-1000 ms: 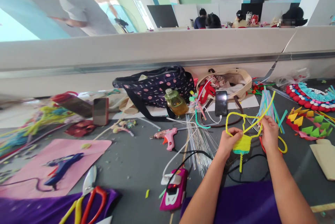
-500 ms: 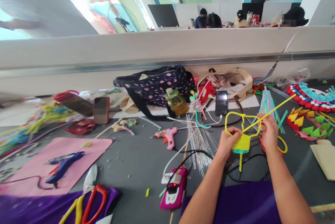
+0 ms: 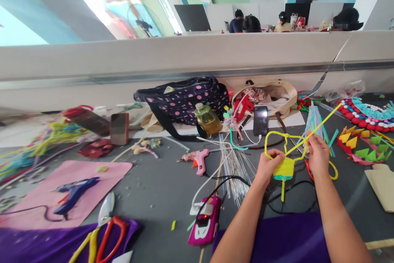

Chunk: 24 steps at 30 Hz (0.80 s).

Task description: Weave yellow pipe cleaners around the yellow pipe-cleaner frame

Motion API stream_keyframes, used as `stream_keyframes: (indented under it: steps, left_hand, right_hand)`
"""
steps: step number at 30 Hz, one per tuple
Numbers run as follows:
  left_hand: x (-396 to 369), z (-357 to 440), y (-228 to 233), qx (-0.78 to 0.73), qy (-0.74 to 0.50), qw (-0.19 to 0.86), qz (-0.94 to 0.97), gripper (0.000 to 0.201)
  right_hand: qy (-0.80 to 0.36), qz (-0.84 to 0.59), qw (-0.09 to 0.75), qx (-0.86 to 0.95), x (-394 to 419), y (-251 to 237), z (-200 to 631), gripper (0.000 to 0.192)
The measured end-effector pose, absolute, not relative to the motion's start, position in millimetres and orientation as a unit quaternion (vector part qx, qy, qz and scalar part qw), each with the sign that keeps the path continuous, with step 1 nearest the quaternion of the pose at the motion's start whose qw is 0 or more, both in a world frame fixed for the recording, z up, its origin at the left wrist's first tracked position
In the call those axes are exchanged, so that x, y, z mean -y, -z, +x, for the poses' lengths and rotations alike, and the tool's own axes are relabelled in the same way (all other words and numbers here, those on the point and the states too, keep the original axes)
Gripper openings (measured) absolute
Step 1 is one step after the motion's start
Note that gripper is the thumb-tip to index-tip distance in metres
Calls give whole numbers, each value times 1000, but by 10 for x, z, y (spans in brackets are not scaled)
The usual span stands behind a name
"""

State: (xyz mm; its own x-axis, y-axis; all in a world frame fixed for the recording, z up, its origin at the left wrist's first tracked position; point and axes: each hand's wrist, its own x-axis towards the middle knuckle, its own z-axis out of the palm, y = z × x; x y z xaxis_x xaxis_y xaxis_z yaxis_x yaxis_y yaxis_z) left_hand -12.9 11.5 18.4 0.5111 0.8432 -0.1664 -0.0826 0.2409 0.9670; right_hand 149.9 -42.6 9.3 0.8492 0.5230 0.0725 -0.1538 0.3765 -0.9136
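Note:
My left hand (image 3: pixel 271 166) is closed on a yellow pipe-cleaner piece (image 3: pixel 285 168), thumb and fingers pinching it at its upper left. This piece has a tightly wrapped yellow block with a turquoise lower edge, open loops above and a twisted stem hanging below. My right hand (image 3: pixel 318 153) pinches a straight yellow pipe cleaner (image 3: pixel 326 122), which runs from the wrapped block up to the right past the fingers. Red-and-yellow handles (image 3: pixel 333 170) show partly behind my right wrist. Below the piece, black cable lies on the dark table.
Left of my arms are a pink glue gun (image 3: pixel 200 160), clear glue sticks (image 3: pixel 235 172) and a magenta power strip (image 3: pixel 205 220). Farther left lie scissors (image 3: pixel 106 213) and a blue glue gun (image 3: pixel 75 197). Bags (image 3: pixel 184 99) and a bottle (image 3: pixel 207 118) stand against the partition.
My right hand has shifted slightly right, and the free end of the straight pipe cleaner has swung up and left. The left hand stays put. A person's arm at upper left has left view.

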Motion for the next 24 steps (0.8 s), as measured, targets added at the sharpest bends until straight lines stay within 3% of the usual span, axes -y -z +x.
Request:
stream_keyframes:
  steps: [11,24]
  left_hand:
    - [-119,-133,-181,-362,-327,713,503,18]
    - [-134,-130,-145,-360,-324,753,446,36]
  right_hand:
    - [-242,-475,827,179,440,-70,1561,27]
    - [-245,-508,810,159,407,-69,1539,33]
